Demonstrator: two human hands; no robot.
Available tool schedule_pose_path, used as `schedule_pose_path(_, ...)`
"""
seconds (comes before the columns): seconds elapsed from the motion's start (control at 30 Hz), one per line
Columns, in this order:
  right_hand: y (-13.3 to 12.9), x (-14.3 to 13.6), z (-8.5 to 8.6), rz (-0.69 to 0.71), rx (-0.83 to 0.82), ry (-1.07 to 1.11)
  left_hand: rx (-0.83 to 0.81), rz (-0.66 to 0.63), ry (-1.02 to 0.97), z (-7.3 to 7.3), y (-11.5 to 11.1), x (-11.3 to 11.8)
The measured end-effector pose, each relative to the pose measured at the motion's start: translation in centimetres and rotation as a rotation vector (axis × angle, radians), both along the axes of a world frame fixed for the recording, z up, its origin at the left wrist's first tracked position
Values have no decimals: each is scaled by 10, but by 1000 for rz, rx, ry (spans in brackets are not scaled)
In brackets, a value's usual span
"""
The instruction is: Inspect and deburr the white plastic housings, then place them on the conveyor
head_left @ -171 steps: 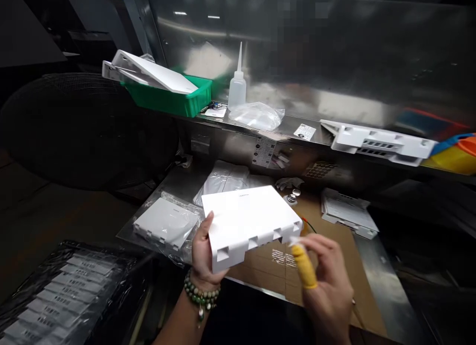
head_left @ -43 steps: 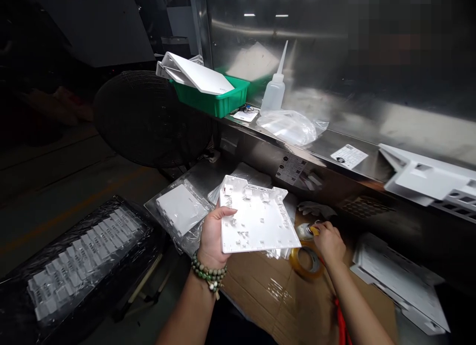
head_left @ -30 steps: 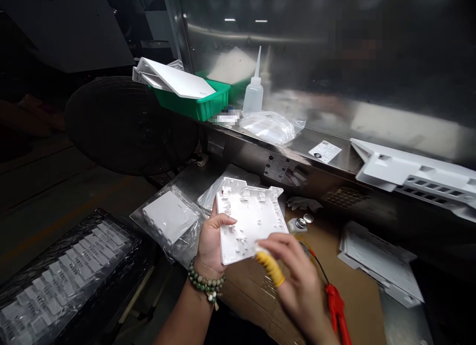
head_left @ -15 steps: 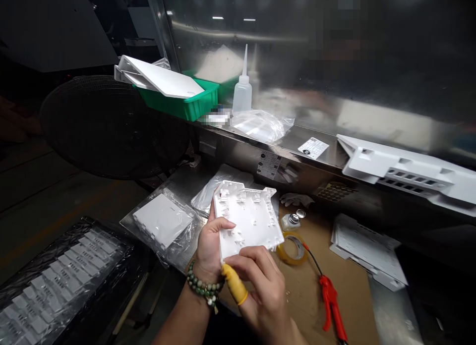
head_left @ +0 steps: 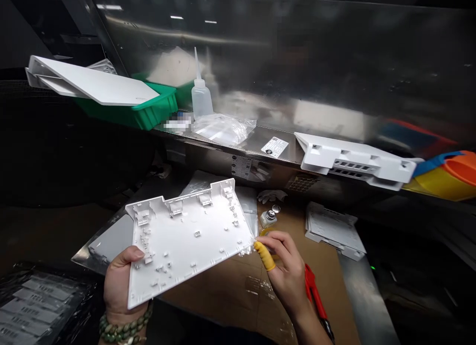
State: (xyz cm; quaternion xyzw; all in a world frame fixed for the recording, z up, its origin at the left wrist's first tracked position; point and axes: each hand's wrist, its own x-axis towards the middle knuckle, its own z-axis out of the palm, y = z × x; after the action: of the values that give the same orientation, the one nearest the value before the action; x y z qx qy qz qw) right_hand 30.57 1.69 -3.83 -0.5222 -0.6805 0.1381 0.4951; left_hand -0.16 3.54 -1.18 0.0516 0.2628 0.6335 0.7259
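Observation:
A white plastic cover (head_left: 189, 251) is held up with its inner face, full of small clips and posts, toward me. My left hand (head_left: 121, 283), wearing green bead bracelets (head_left: 124, 329), grips its left end, thumb on the inner face and fingers hidden behind. At the cover's lower right corner, my right hand (head_left: 288, 265) pinches the edge between thumb and fingers. A yellow finger cot (head_left: 265, 256) covers the right thumb. Under the cover lies a brown cardboard sheet (head_left: 223, 290). Partly behind the right hand are a roll of yellow tape (head_left: 265, 232) and a red-handled air gun (head_left: 316, 295).
On the steel shelf stand a green bin (head_left: 156, 107) with white panels, a squeeze bottle (head_left: 201, 99), clear bags (head_left: 226, 129) and a white vented part (head_left: 353, 159). A small metal-capped bottle (head_left: 268, 217) and another white cover (head_left: 334, 231) sit below. Wrapped labelled parts (head_left: 37, 305) lie lower left.
The cover has swung from steeply angled to broadside and lower left, nearer me. My right hand has moved from its near corner to the right corner. The view has shifted right.

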Motion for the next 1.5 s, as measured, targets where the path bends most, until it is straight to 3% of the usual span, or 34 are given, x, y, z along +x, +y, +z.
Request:
schedule_pose_path(0.17, 1, -1, -8, -19, 21, -15, 20, -52, -8, -3, -4, 4)
schedule_pose_path(0.37, -8, 8, -11, 13, 61, -18, 54, -97, 18, -29, -12, -16)
schedule_pose_path(0.5, -5, 8, -20, 98, 73, -105, 54, -109, 47, -46, -17, -23)
schedule_pose_path(0.57, -3, 9, -25, 76, 60, -107, 70, -116, 44, -50, -18, -22)
schedule_pose_path(0.7, -7, 7, -26, 92, 56, -48, 124, -172, -17, -52, -18, -17)
schedule_pose_path(0.77, -8, 8, -26, 151, 70, -111, 137, -199, -38, -53, -17, -16)
schedule_pose_path(0.83, -6, 11, -28, 123, 78, -171, 147, -211, -39, -55, -18, -17)
schedule_pose_path(0.93, -5, 17, -29, 17, 55, -150, 124, -153, 18, -58, -19, -20)
schedule_pose_path(1.1, -11, 16, -31, 209, 83, -193, 34, -90, 110, -59, -21, -19)
schedule_pose_path(1.2, -1, 24, -36, 107, 56, -198, -4, -80, 137, -60, -24, -21)
schedule_pose_path(1.27, 12, 30, -32, 8, 24, -113, -46, -78, 168, -61, -28, -25)
schedule_pose_path(1.37, 28, 26, -11, -72, 22, 55, -121, -56, 272, -63, -35, -29)
schedule_pose_path(1.5, 40, 6, 11, -45, 15, 171, -191, -38, 318, -68, -43, -29)
